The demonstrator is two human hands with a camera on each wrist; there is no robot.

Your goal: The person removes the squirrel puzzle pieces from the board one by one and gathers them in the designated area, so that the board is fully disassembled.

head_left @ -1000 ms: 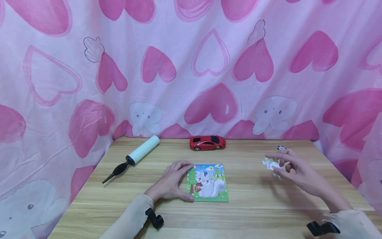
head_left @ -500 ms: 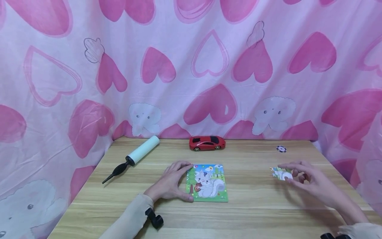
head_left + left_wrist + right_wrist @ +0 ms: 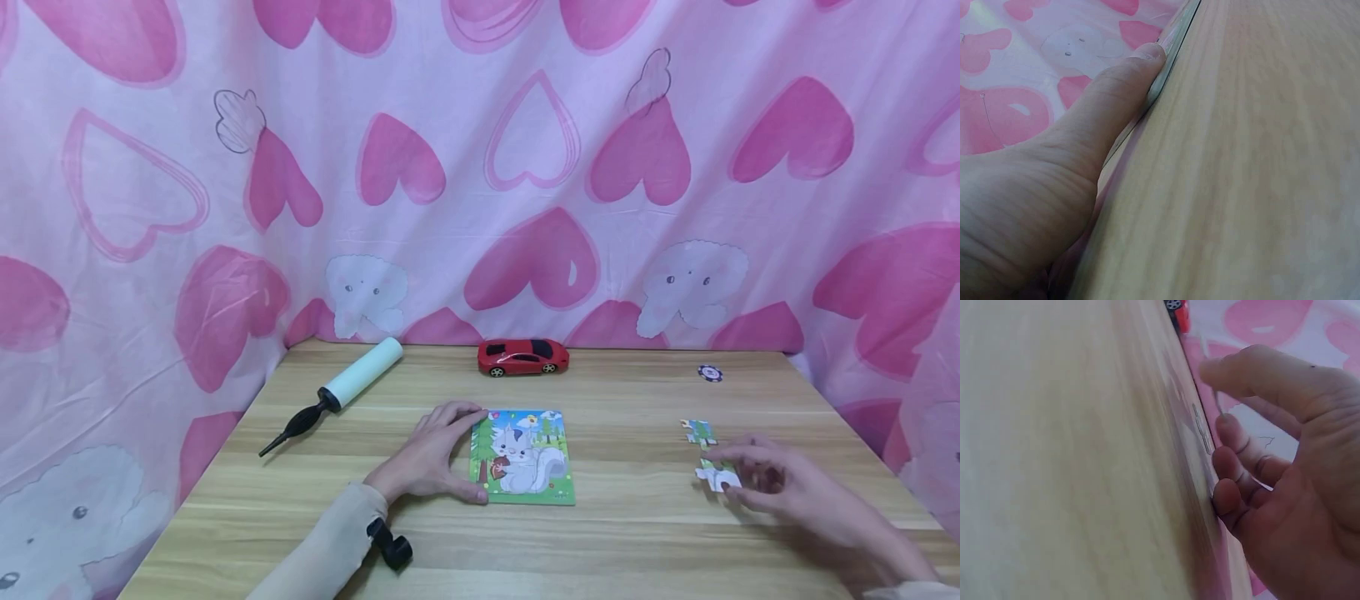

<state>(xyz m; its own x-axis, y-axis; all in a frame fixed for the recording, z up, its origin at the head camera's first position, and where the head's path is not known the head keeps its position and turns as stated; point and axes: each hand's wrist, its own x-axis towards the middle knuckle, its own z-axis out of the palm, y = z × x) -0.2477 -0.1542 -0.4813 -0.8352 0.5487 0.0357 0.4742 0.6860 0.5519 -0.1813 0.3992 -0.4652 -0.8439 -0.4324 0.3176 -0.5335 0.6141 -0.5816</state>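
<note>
A square squirrel jigsaw puzzle lies flat on the wooden table. My left hand rests along its left side, fingertips at the upper-left corner and an outstretched thumb at the lower-left one. From the left wrist, the thumb touches the puzzle's edge. My right hand pinches a white-and-green jigsaw piece between thumb and index finger, the other fingers loosely bent. The right wrist view shows this piece edge-on, above the table. Just behind it lie joined jigsaw pieces with blue sky and trees.
A red toy car stands at the back of the table. At the left lies a pale hand pump with a black nozzle. A round poker chip is at the back right. Pink heart-print cloth hangs behind.
My right hand has moved toward the near right, bringing the pinched piece with it. The sky-and-tree pieces now lie apart from it on the table. My left hand has stayed at the puzzle.
</note>
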